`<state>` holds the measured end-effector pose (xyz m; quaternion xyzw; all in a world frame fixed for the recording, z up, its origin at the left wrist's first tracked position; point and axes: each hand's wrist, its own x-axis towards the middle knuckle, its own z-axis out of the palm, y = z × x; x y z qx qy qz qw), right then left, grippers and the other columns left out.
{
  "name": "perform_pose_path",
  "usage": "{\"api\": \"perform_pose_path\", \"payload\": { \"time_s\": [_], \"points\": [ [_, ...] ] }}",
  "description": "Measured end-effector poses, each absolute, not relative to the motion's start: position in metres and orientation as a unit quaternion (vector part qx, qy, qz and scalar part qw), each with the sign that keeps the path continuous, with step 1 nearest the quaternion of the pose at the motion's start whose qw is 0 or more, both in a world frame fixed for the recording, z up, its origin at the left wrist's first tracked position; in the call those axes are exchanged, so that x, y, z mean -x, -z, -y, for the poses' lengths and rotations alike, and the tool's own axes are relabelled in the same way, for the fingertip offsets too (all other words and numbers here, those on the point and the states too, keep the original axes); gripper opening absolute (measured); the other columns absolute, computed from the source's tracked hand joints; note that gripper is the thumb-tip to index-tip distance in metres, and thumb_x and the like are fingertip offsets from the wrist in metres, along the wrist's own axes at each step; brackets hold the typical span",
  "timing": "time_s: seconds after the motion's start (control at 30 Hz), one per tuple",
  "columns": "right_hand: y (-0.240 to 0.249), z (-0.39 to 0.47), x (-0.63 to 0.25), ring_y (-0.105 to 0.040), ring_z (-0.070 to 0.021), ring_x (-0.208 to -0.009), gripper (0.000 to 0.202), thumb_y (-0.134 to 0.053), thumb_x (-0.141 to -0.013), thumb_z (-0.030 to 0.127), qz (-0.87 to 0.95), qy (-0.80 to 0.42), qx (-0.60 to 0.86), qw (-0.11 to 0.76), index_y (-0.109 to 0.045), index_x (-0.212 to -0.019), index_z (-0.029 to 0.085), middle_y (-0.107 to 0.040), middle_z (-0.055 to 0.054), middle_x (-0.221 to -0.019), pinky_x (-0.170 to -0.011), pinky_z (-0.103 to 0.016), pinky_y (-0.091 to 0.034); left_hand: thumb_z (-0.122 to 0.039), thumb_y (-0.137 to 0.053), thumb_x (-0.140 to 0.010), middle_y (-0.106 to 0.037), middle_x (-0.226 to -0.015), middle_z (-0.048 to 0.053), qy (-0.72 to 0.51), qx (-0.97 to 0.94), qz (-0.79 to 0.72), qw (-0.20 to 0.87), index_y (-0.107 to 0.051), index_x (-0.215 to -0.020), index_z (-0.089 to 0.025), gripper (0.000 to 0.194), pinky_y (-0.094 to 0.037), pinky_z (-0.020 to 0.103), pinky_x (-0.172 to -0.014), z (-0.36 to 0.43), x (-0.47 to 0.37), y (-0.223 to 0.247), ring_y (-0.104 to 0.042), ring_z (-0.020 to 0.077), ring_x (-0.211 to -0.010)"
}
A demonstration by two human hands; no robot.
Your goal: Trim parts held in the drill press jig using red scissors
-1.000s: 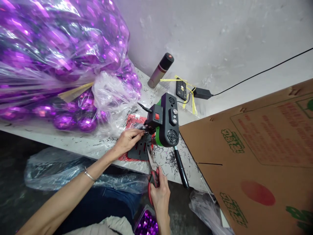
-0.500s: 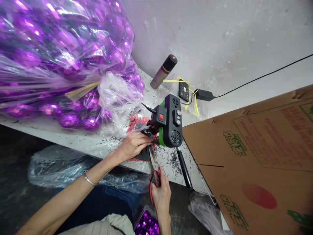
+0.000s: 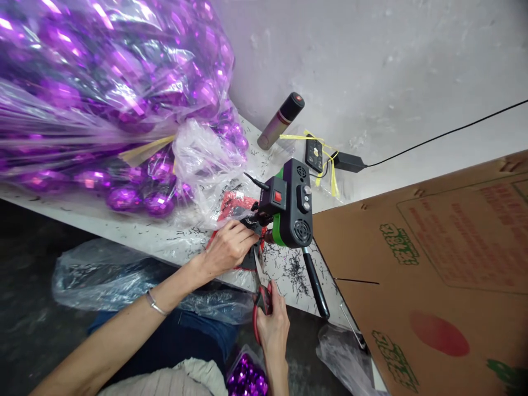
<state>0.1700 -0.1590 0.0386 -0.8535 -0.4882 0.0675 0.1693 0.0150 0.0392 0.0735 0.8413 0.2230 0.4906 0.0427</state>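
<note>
My left hand [image 3: 231,245] is closed, its fingertips pressed together beside the brown tip of a black-and-green machine [image 3: 297,203] with a red switch. What they pinch is too small to make out. In my right hand [image 3: 274,322] is a pair of scissors [image 3: 256,319] with red and black handles. Its blades point up towards my left fingertips, just below the machine. Under my left hand lies a dark pad with a red edge [image 3: 231,204], partly hidden by the hand and the machine.
Clear bags of shiny purple balls [image 3: 124,82] crowd the left of the white table [image 3: 160,242]. A bottle [image 3: 280,122] and a power adapter [image 3: 348,161] are near the wall. A large cardboard box [image 3: 445,264] stands right. Short black scraps [image 3: 296,275] litter the tabletop.
The view has shifted slightly, so the machine, bags and bottle appear a little further right. Both hands stay by the machine's tip, the scissors still in my right hand.
</note>
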Motion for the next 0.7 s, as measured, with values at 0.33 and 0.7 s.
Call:
{"api": "perform_pose_path", "payload": {
  "time_s": [0.33, 0.7],
  "points": [
    [-0.038, 0.159, -0.172, -0.068, -0.0266, -0.093, 0.058, -0.049, -0.08, 0.03, 0.494, -0.059, 0.851, 0.169, -0.054, -0.136, 0.016, -0.07, -0.012, -0.108, -0.076, -0.034, -0.053, -0.016, -0.048, -0.095, -0.073, -0.086, 0.005, -0.483, -0.814, -0.241, 0.216, -0.068, -0.094, -0.016, 0.02, -0.049, 0.035, -0.074, -0.047, -0.019, -0.064, -0.066, 0.0179, -0.078],
    [-0.037, 0.159, -0.173, -0.068, -0.026, -0.096, 0.057, -0.052, -0.082, 0.036, 0.49, -0.05, 0.854, 0.169, -0.055, -0.135, 0.016, -0.07, -0.012, -0.112, -0.077, -0.034, -0.054, -0.026, -0.061, -0.091, -0.075, -0.091, 0.004, -0.503, -0.724, -0.286, 0.375, -0.072, -0.096, -0.019, 0.014, -0.054, 0.037, -0.078, -0.033, -0.025, -0.059, -0.07, 0.0193, -0.084]
  ]
}}
